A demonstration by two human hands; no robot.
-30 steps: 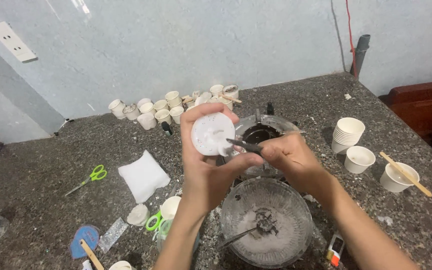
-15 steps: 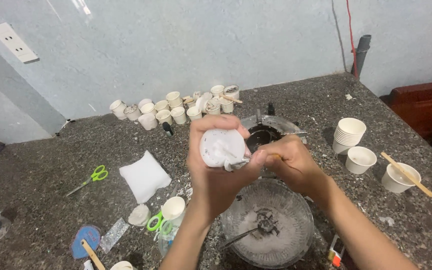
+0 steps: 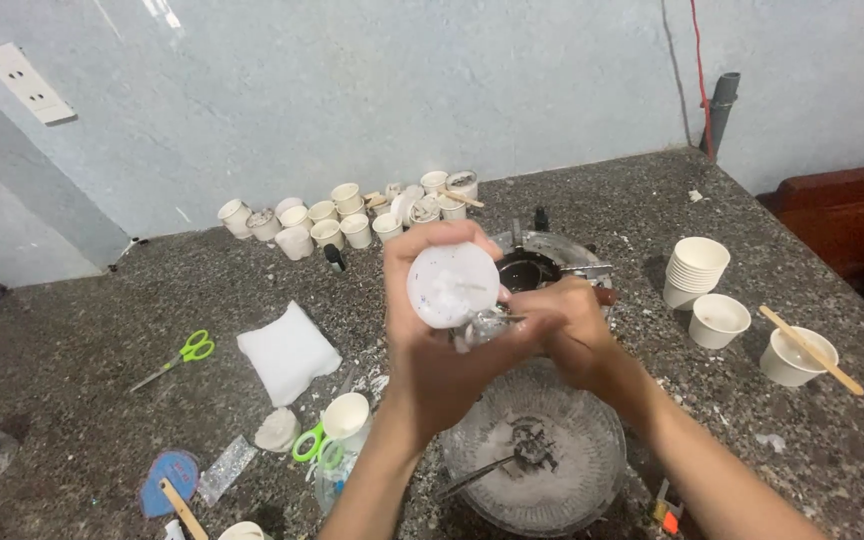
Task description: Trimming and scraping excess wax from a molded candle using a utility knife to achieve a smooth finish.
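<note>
Together, hands grip white cup — tilted.

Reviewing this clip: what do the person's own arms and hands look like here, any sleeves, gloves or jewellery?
Both arms are bare up to the bottom edge of the picture: no sleeves show. The left hand and right hand wear no gloves; no rings, watch or bracelets show on the visible sides.
</note>
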